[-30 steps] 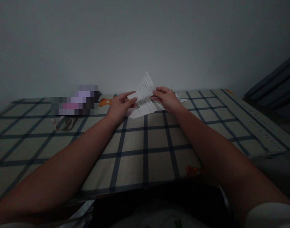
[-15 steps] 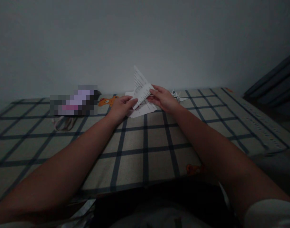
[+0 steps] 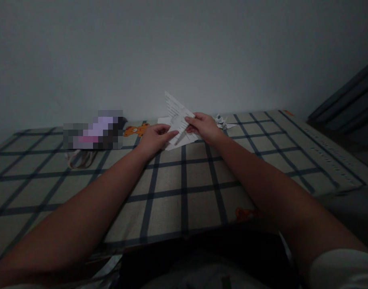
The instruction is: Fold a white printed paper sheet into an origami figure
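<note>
the room is dim, with a bare pale wall behind a bed under a plaid sheet, grey-beige crossed by dark blue lines. your two bare forearms reach out over it and meet near its far edge.

between them you hold a folded printed paper, lifted clear of the sheet. it is a pointed shape with its tip raised toward the wall and leaning a little left, so its long axis runs from the low near end up to that far tip. your right hand is closed on the paper's right edge, thumb on top and fingers curled beneath. your left hand sits lower and nearer to you, loosely curled, with thumb and forefinger pinched on the paper's bottom end. the paper thus lies just right of the left hand and just left of the right one, touching both.

under the hands, flat paper sheets rest on the bed. a small crumpled bit of paper lies just beyond your right hand. an orange bear print shows on the sheet left of your left hand. farther left sits a blurred object with a looped cord near it. a dark curtain hangs at far right.
</note>
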A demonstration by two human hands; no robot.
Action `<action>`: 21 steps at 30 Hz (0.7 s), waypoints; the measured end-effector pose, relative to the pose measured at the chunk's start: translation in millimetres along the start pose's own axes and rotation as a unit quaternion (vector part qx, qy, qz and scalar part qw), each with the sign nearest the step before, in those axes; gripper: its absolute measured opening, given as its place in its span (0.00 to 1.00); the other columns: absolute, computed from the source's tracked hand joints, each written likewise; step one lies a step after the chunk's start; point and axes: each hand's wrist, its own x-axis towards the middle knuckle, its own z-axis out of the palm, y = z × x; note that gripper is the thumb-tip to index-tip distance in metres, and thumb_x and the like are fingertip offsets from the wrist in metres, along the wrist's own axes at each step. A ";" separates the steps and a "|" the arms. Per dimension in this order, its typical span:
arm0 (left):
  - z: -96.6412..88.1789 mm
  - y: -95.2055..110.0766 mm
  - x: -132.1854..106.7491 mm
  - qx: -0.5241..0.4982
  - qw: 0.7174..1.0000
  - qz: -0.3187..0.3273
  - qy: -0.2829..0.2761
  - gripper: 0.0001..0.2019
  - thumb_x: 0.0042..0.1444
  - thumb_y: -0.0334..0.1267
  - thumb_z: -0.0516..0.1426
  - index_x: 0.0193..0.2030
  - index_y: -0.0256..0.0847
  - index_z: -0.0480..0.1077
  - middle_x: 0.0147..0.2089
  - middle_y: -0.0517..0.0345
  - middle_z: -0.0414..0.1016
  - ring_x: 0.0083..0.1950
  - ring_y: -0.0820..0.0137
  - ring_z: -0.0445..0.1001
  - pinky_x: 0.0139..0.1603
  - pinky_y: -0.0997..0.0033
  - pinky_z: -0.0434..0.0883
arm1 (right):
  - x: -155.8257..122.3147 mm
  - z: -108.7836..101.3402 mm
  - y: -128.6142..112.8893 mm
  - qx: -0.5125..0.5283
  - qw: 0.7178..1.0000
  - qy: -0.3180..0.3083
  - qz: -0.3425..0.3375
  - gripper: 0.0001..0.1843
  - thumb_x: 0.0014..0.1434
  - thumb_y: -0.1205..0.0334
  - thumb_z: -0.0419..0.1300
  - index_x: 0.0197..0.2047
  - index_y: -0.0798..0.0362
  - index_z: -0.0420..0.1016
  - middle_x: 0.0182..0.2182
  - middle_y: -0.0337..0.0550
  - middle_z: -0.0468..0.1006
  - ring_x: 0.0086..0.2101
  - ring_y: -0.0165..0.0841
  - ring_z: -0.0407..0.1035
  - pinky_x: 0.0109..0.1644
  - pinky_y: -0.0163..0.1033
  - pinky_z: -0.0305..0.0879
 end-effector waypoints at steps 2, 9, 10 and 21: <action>-0.2 0.6 -0.3 0.022 1.000 0.003 0.019 0.20 0.45 0.51 0.68 0.37 0.35 0.80 0.32 0.54 0.79 0.27 0.73 0.70 0.26 0.75 0.64 | -0.2 -1.0 0.2 0.022 1.000 -0.014 0.004 0.04 0.59 0.65 0.64 0.34 0.55 0.73 0.25 0.36 0.77 0.25 0.24 0.72 0.32 0.29 0.71; 0.1 0.6 -1.7 0.006 1.000 -0.015 0.001 0.22 0.45 0.53 0.67 0.37 0.35 0.80 0.32 0.51 0.80 0.26 0.72 0.70 0.25 0.74 0.63 | 1.0 -4.1 3.3 0.030 0.999 -0.025 0.007 0.09 0.57 0.64 0.67 0.29 0.56 0.72 0.27 0.38 0.77 0.27 0.24 0.72 0.35 0.29 0.72; 0.1 0.5 -2.0 -0.004 1.000 -0.019 -0.009 0.22 0.45 0.53 0.67 0.37 0.35 0.79 0.32 0.51 0.79 0.26 0.72 0.70 0.25 0.74 0.63 | 0.8 -3.5 3.3 0.029 0.999 -0.024 0.005 0.09 0.56 0.64 0.67 0.28 0.56 0.71 0.27 0.38 0.77 0.28 0.24 0.72 0.35 0.29 0.72; -1.5 -0.4 -0.7 0.063 0.997 0.014 -0.034 0.20 0.48 0.51 0.66 0.23 0.39 0.64 0.20 0.65 0.61 0.20 0.78 0.59 0.20 0.76 0.51 | -0.9 -1.5 1.1 0.049 0.998 -0.036 0.010 0.11 0.54 0.58 0.70 0.32 0.56 0.75 0.29 0.40 0.79 0.29 0.25 0.73 0.36 0.30 0.73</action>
